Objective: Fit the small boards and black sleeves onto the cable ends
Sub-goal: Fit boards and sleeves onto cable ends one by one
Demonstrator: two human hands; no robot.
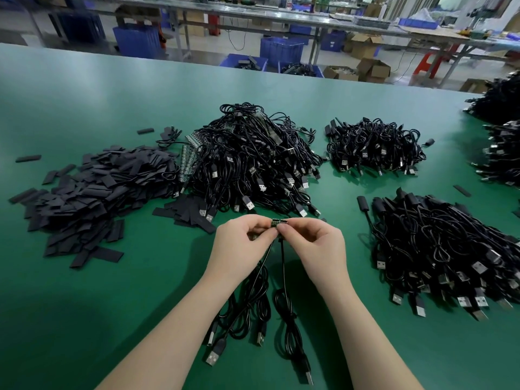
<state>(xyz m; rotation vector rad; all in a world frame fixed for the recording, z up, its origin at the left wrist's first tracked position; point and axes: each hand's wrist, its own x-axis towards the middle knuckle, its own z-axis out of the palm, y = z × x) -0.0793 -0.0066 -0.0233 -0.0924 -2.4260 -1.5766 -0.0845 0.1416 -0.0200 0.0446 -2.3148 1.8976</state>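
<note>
Head view is showing me working at the near middle of the green table point(84, 291), with both hands raised just above it. My left hand point(242, 243) and my right hand point(315, 243) are each pinching one end of a small board point(280, 222), fingertips curled tight around it, and a thin black cable point(282, 266) is hanging down from between them toward my lap. Whether the board is already seated on the cable end I cannot tell; my fingers are hiding the joint.

Judging by the piles, the job is well under way but far from over. The heap at my right point(439, 249) and the smaller heap beyond it point(374, 147) are showing cable ends with black sleeves on them, so I am taking those as finished. The big tangled heap in the middle point(253, 164) is looking untouched, with strips of spare boards point(189, 161) lying against its left flank. A few cables point(247, 305) are lying loose under my wrists, waiting.

The sleeve pile point(92, 192) at my left is made of flat, matte, dark rectangles, limp-looking like flattened tubing. The cables are glossy, thin and springy, ending in boxy metal USB plugs. The table is looking smooth, with a slight sheen.
</note>
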